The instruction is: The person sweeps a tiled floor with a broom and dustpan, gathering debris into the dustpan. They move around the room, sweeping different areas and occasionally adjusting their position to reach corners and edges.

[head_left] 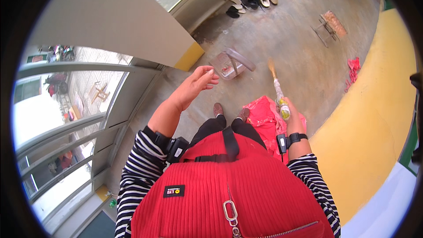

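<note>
My right hand [290, 109] grips the wrapped handle of a short straw broom [278, 87], its handle bound in whitish plastic with yellow-green at the near end. The broom's narrow straw tip points forward over the concrete floor. A red plastic sheet or bag [261, 114] with pale print spreads below and behind this hand, beside my right foot; whether the hand touches it I cannot tell. My left hand [201, 79] is raised, empty, with fingers loosely bent. Just beyond it on the floor is a small mauve-grey object with a curved bar [239, 60], perhaps a low chair.
Several shoes [252, 0] lie by the far wall. A small stool [332, 24] stands farther right, with crumpled red plastic [353, 71] near the yellow wall [370, 112]. On my left are framed window panes [115, 119] and a wall corner [188, 53].
</note>
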Motion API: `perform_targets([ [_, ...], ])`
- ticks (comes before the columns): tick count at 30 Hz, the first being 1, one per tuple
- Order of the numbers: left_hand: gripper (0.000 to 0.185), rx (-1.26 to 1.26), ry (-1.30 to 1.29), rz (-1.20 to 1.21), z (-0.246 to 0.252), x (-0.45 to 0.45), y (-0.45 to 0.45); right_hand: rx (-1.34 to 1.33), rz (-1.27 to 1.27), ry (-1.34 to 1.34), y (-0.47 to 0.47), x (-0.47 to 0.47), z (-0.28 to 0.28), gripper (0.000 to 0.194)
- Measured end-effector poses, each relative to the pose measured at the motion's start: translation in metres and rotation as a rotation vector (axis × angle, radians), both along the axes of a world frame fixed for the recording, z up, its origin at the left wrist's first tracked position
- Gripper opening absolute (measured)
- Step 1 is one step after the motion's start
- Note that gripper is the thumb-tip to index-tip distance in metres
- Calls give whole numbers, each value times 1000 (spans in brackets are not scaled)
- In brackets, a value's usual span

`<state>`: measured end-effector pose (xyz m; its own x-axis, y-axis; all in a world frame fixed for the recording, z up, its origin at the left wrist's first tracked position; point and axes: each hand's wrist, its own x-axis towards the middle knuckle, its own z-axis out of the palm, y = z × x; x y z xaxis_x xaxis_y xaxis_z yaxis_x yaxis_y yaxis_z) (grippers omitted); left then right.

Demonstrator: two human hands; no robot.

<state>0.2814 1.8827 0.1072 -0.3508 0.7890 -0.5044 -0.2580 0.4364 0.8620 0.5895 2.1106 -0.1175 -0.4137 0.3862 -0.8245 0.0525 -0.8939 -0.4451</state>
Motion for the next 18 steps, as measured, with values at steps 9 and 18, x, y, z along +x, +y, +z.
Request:
perform_targets([
  [9, 65, -18, -590, 218, -60, 5, 99, -47, 204, -250, 19, -1, -57, 25],
  [18, 31, 140, -684, 497, -98, -3, 133, -96, 210, -289, -6, -23, -41, 32],
])
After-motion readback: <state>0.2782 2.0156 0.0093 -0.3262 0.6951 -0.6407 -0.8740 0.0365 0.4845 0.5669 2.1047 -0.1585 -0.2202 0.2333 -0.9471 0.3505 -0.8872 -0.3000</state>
